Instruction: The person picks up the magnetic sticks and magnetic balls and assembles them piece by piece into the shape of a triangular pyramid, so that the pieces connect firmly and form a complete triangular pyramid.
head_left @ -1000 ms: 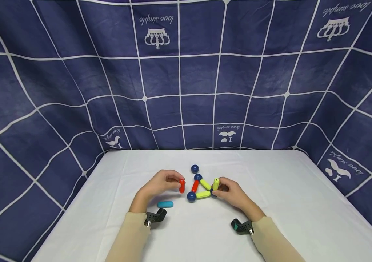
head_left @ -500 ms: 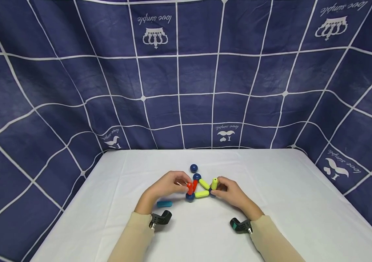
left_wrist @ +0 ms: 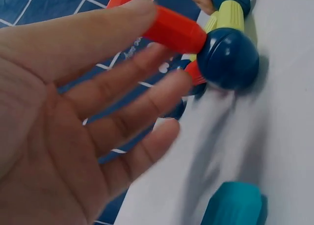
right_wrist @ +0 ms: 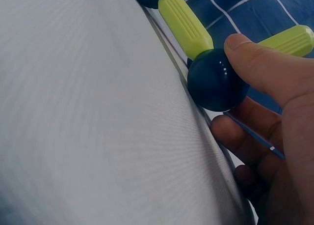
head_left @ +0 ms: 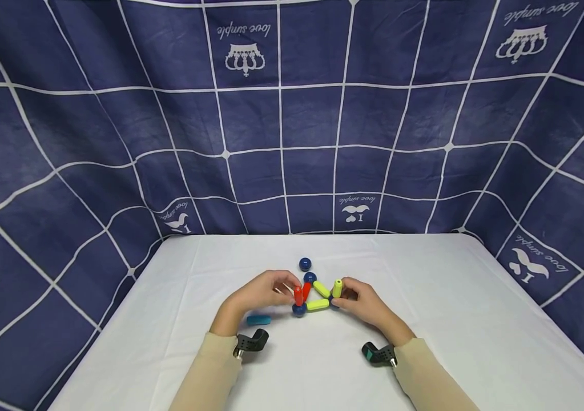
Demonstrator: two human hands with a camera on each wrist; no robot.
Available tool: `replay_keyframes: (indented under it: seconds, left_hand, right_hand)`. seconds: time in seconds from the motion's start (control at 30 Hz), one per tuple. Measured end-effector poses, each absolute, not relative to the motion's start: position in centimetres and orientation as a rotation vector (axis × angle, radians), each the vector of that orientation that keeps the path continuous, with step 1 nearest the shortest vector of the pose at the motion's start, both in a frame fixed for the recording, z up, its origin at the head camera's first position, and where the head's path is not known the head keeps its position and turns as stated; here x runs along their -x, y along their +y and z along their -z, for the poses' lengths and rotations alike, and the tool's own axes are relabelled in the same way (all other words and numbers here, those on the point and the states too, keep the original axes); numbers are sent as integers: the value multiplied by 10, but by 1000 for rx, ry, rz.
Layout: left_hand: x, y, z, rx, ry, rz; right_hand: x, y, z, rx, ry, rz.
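My left hand pinches a red stick between thumb and a finger. The stick stands upright, its lower end touching the front-left blue ball. Around the right-corner blue ball my right hand has its thumb and fingers; a yellow-green stick rises from that ball. A triangle lies flat between the hands: a front yellow-green stick, a rear yellow-green stick and a red side stick join these two balls and a far blue ball.
One loose blue ball lies behind the triangle. A light-blue stick rests on the white-covered table by my left wrist. Dark blue gridded cloth hangs behind and at both sides.
My left hand has moved right with the red stick, from beside the triangle onto the front-left ball. Over the last half second it barely moves. My right hand keeps its hold on the right-corner ball.
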State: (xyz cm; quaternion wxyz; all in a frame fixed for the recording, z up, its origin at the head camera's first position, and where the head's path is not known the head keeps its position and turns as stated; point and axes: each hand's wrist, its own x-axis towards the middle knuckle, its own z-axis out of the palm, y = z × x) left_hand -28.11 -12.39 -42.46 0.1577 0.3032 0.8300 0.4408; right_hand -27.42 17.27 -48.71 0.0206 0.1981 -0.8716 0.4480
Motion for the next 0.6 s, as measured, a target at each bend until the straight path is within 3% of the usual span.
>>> replay_keyframes:
  seconds: [0.6]
  left_hand:
    - [279, -159, 432, -624, 2389, -998]
  right_hand:
    - [274, 173, 485, -584, -2714, -1389]
